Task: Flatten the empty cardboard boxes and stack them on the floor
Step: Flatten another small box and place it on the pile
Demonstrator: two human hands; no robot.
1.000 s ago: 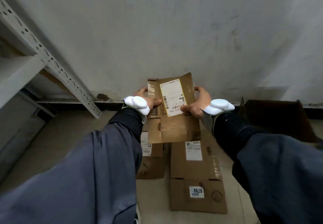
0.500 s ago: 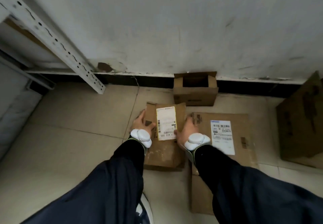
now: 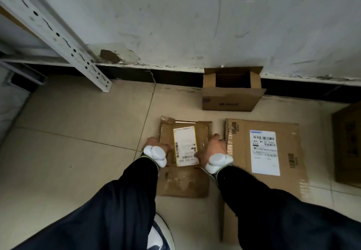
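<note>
Small flattened box (image 3: 183, 183): lies flat on the tiled floor (image 3: 78, 132), shipping label (image 3: 185, 146) facing up.
Left hand (image 3: 154, 145): grips the box's left edge.
Right hand (image 3: 214, 148): grips its right edge, thumb near the label.
Larger flattened box (image 3: 289, 171): just beside it on the right.
Open box (image 3: 230, 97): upright against the wall (image 3: 195, 25), beyond both.

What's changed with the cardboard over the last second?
The small flattened brown cardboard box with the yellow-edged label was lowered from mid-air to the floor; left hand and right hand still grip its sides. The large flattened cardboard box beside it stayed put.
</note>
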